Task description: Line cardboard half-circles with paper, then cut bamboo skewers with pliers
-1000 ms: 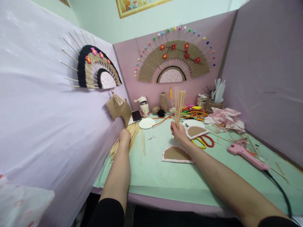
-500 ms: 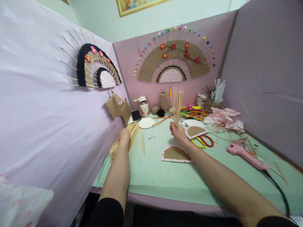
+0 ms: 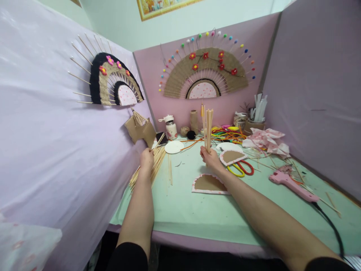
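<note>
My right hand point(image 3: 210, 155) is closed round an upright bundle of thin wooden sticks point(image 3: 208, 126), held above the table. At the left, my left hand point(image 3: 147, 158) is closed at the top of a loose pile of wooden sticks point(image 3: 158, 162). A few sticks point(image 3: 161, 138) poke up past its fingers, which are partly hidden by the back of the hand. Below my right hand lies a half-round cardboard piece point(image 3: 210, 183) with a pink-and-white fabric edge. A second half-round piece point(image 3: 232, 156) rests partly over scissors point(image 3: 244, 168) with yellow and red handles.
A pink glue gun point(image 3: 293, 185) with a black cord lies at the right. Crumpled patterned fabric point(image 3: 265, 140), coloured pipe cleaners point(image 3: 225, 131), white ovals point(image 3: 174, 147) and a white bottle point(image 3: 170, 128) stand or lie behind. Decorated fans point(image 3: 207, 71) hang on the partitions.
My left hand has lifted slightly, and a few stick ends now rise from it in front of the dark box. My right hand still holds its bundle, now a little lower and more upright.
</note>
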A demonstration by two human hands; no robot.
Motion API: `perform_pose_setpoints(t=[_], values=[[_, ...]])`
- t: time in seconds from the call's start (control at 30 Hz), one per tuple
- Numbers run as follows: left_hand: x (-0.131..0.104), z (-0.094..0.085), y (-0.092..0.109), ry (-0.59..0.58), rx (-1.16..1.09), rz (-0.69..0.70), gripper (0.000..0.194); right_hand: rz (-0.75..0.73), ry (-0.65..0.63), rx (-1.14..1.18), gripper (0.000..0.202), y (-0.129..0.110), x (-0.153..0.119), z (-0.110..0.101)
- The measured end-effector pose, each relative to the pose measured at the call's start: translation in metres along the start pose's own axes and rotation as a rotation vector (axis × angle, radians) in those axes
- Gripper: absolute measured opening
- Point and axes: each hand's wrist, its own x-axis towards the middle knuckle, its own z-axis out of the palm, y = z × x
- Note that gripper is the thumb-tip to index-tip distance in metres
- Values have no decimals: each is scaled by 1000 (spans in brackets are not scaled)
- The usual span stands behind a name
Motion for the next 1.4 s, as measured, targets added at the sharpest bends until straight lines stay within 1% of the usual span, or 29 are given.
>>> perform_pose_setpoints(t=[0.13,0.3,0.37,0.5,0.6,0.67,0.73,0.8,0.83,0.9,0.97,1.03,1.17,1.3,1.4], values=[[-2,-1,9,-45,-233,62,17,-12,-19,5,48,2,0,0],[-7,2,18,-132,-469,82,18,-20,-27,-4,47,2,-1,0],[-10,3,22,-191,-547,71,22,-26,-28,-17,47,2,-1,0],[-16,5,30,-360,-653,76,27,-58,-15,-56,46,-1,-2,0],[-20,8,35,-480,-645,127,26,-122,18,-143,43,-6,-5,0],[-24,11,38,-545,-623,162,24,-204,36,-255,38,-10,-9,-1],[-28,13,41,-596,-588,186,21,-325,20,-415,30,-13,-14,0],[-35,13,47,-635,-549,192,20,-473,-32,-588,19,-14,-19,1],[-38,13,50,-654,-534,189,20,-543,-65,-666,18,-14,-21,2],[-46,11,57,-695,-524,176,21,-639,-114,-807,31,-15,-26,4],[-53,9,63,-733,-514,173,21,-665,-129,-942,41,-16,-29,6],[-59,7,68,-762,-490,181,22,-657,-113,-1064,44,-17,-30,6],[-61,5,71,-831,-480,240,26,-656,-53,-1208,38,-17,-26,4],[-57,9,68,-839,-480,255,33,-682,-22,-1258,31,-15,-24,3],[-56,12,66,-868,-472,262,35,-684,-10,-1285,30,-15,-23,3]])
